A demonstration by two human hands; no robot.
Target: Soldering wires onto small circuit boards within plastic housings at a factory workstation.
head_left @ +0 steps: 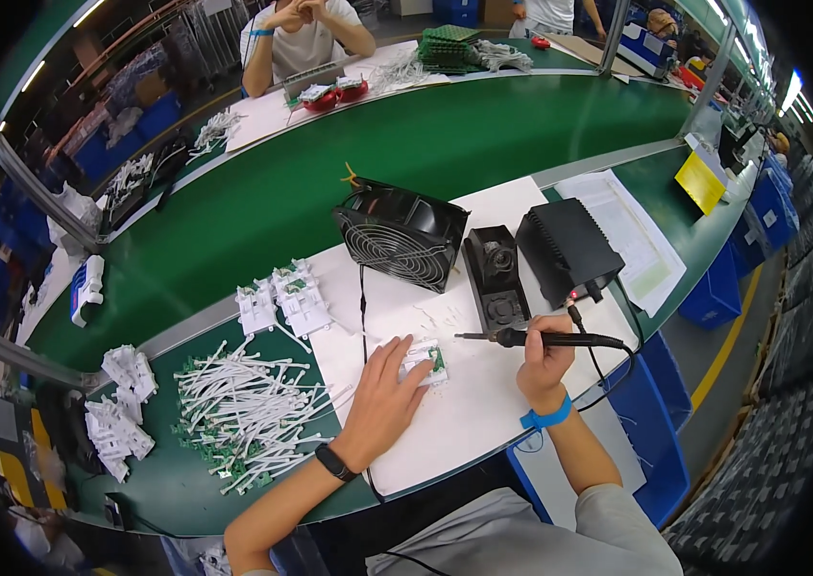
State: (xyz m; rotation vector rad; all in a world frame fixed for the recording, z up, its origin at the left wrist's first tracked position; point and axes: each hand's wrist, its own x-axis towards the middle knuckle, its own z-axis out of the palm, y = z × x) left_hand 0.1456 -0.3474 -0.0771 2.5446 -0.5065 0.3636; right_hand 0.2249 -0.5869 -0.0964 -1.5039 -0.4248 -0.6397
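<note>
The surface (161, 501) bears a white sheet (483, 418). The left hand (382, 398) spreads its fingers; the right hand (546, 360) grips a black soldering iron (512, 338). Under the left fingers, left of the tip, sits a white part (418, 361) with a green board (438, 360).

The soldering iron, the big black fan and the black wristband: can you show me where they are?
Soldering iron (513, 338): head view, on its dark handle, ahead of the fingers.
Black fan (395, 252): head view, on its round wire grille.
Black wristband (335, 462): head view, on its dark face.
</note>
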